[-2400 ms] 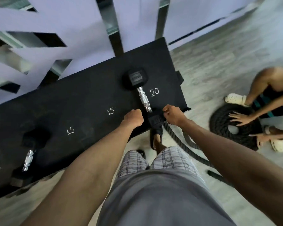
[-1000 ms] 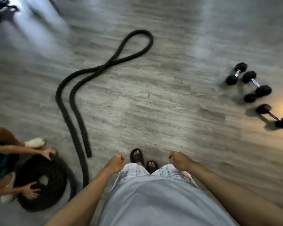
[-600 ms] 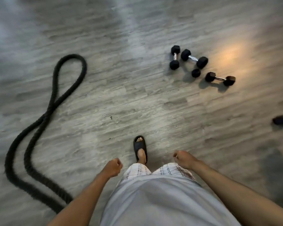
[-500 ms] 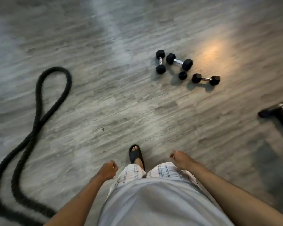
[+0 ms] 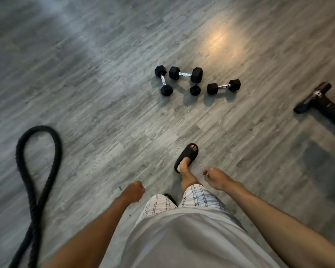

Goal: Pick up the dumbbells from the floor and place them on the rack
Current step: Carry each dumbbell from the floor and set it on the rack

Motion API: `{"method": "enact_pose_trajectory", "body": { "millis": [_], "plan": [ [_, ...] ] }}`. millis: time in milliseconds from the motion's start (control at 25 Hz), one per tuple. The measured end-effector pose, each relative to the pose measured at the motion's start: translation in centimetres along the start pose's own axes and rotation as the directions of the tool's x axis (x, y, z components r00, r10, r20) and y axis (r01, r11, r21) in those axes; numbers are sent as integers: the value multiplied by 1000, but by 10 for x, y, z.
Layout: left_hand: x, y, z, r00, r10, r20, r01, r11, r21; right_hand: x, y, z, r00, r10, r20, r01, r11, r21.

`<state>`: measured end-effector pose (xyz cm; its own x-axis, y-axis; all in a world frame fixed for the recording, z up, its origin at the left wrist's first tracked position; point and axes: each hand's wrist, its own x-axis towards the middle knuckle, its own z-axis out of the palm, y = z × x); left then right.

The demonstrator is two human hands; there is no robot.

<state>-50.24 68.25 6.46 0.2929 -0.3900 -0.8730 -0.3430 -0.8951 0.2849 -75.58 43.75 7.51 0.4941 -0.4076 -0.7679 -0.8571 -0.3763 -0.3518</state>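
We see a thick black braided rope [image 5: 37, 171] looping along the left edge of the frame, and a black tubular piece of equipment [image 5: 317, 101] lying at the right edge; neither lies between us and the weights. The floor [image 5: 85, 84] is grey wood-grain plank with a warm patch of light in the upper right. One foot in a black slide sandal [image 5: 187, 157] sits at centre, below it plaid shorts and a grey shirt. The dumbbells [image 5: 186, 74] lie clustered on the floor in the upper centre: black hexagonal heads joined by short shiny metal handles, a smaller one partly hidden among them. Our left hand [image 5: 133, 192] is loosely curled and empty; our right hand [image 5: 216, 177] hangs half open, holding nothing.
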Motion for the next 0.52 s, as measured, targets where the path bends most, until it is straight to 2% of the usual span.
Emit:
{"method": "enact_pose_trajectory", "body": {
  "millis": [240, 520],
  "plan": [
    [67, 94, -99, 1000, 15, -18, -14, 1000, 26, 87, -12, -91, 998, 45, 40, -48, 997, 64],
    [139, 215, -201, 993, 78, -89, -81, 996, -32, 169, -51, -208, 999, 27, 41, -31, 994, 105]
  ]
}}
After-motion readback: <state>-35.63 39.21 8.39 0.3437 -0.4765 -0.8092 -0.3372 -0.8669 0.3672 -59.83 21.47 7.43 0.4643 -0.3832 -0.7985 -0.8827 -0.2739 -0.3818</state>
